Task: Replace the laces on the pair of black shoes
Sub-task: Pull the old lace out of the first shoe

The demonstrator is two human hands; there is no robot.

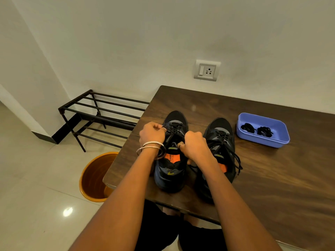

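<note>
Two black shoes stand side by side, toes away from you, near the front edge of the table (272,178). The left shoe (172,160) is under your hands; the right shoe (220,142) sits just beside it, its old lace loosened and trailing off the outer side. Your left hand (151,133) has its fingers curled, pinching the lace (173,130) at the upper eyelets. Your right hand (193,144) is closed over the shoe's collar; it appears to grip a strand of the same lace, though the exact hold is hidden by the knuckles.

Expect the lace to behave as a thin, limp cord: light, no stiffness, prone to snagging where it crosses an eyelet. Take it close to the eyelet and draw along the hole's axis, one crossing at a time. The shoe is light with a soft upper and will likely slide or tip under a pull, so steady it at the collar or heel.

The new laces (256,130), two coiled black bundles, lie in the blue tray (279,141), well apart to the right. Seek their stiff tips for threading.
</note>
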